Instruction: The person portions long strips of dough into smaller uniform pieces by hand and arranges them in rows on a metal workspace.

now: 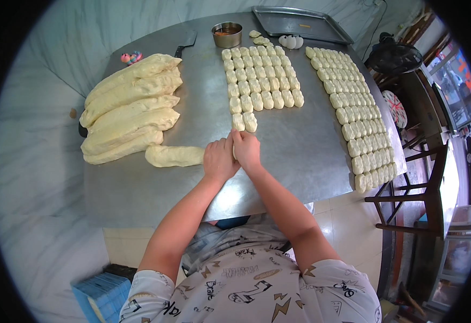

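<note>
A rope of pale dough (pixel 175 156) lies across the steel table, and my left hand (pixel 220 158) is closed around its right end. Pressed against it, my right hand (pixel 246 148) grips the tip of the dough, of which only a sliver shows between the hands. Just beyond my fingers sit two small dough pieces (pixel 244 122), side by side. They continue a block of dough pieces (pixel 263 78) set in close rows. Thick dough logs (pixel 132 109) are stacked at the left, touching one another.
More rows of dough pieces (pixel 352 117) line the right side of the steel table (pixel 296 161). At the back are a dough scraper (pixel 187 42), a metal bowl (pixel 227 35) of dark liquid, flattened dough scraps (pixel 260 39), a white ornament (pixel 291 41) and a metal tray (pixel 302 25).
</note>
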Available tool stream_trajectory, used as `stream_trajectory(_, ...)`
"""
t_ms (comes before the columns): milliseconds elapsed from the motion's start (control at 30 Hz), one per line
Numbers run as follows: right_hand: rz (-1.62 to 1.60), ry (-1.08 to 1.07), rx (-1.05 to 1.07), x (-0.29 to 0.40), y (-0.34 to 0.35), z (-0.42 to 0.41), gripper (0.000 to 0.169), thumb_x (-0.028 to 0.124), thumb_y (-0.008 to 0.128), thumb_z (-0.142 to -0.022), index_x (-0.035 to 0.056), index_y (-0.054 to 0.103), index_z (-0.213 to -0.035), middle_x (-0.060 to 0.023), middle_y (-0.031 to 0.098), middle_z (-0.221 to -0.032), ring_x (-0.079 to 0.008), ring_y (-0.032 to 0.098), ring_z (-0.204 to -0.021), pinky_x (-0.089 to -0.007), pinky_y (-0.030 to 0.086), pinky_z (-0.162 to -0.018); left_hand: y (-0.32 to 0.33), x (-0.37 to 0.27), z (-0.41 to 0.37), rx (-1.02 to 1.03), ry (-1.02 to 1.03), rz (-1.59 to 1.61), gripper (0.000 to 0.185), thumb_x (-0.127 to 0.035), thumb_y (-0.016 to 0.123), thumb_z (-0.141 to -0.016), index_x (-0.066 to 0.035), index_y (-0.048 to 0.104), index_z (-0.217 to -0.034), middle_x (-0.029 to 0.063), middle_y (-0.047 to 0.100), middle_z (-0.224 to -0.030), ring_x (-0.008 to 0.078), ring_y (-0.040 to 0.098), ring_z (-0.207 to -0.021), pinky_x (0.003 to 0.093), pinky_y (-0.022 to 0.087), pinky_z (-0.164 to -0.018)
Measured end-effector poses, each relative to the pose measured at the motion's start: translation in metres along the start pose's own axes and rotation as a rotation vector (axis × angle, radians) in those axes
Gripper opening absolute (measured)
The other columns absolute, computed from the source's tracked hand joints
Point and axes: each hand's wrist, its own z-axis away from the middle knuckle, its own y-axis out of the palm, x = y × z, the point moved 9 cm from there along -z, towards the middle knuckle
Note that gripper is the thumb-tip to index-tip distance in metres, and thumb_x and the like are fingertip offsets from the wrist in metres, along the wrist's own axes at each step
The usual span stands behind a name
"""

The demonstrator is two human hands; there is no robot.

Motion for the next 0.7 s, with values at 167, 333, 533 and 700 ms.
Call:
stream_trajectory(167, 0.09, -0.09, -0.047, 0.005, 0.012, 0.002, 0.049, 0.041, 0.059, -0.111, -0.0023, 0.08, -0.102, -0.0291, 0.077, -0.094, -0.0447, 0.077, -0.089, -0.0497, 0.059, -0.082, 0.021, 0.009, -0.013, 0.025, -0.013, -0.086, 0.044, -0.026, 0.077, -0.086, -0.004, 0.065, -0.122, 0.0133, 0.076, -0.089, 0.0353, 0.074, -0.079, 0.0477, 0.057, -0.076)
stream_trajectory(333, 0.19, -0.117, -0.041, 0.02, 0.008, -0.01, 0.046, 0.042, 0.062, -0.107, 0.0008, 0.083, -0.1, -0.028, 0.078, -0.095, -0.0473, 0.077, -0.091, -0.0526, 0.061, -0.083, 0.027, 0.013, -0.024, 0.059, -0.121, -0.079, 0.037, -0.032, 0.071, -0.093, -0.006, 0.064, -0.118, 0.0148, 0.078, -0.091, 0.0378, 0.077, -0.082, 0.0503, 0.06, -0.072)
stream_trajectory(533, 0.317, -0.064, -0.067, 0.012, -0.008, -0.027, 0.039, 0.039, 0.069, -0.097, 0.0037, 0.085, -0.098, -0.0252, 0.081, -0.097, -0.0464, 0.078, -0.094, -0.0534, 0.063, -0.088, 0.04, 0.008, -0.037, 0.241, -0.198, -0.135, 0.034, -0.035, 0.07, -0.093, -0.009, 0.068, -0.115, 0.0106, 0.081, -0.095, 0.0329, 0.081, -0.086, 0.0469, 0.063, -0.079)
stream_trajectory(700, 0.388, -0.015, 0.165, 0.036, -0.019, -0.009, 0.037, 0.034, 0.067, -0.098, 0.0007, 0.083, -0.097, -0.0221, 0.081, -0.095, -0.0384, 0.079, -0.088, -0.0478, 0.062, -0.084, 0.044, 0.017, -0.042, 0.297, -0.234, -0.068, 0.034, -0.037, 0.072, -0.093, -0.009, 0.069, -0.114, 0.0124, 0.081, -0.101, 0.0338, 0.08, -0.095, 0.0476, 0.061, -0.085)
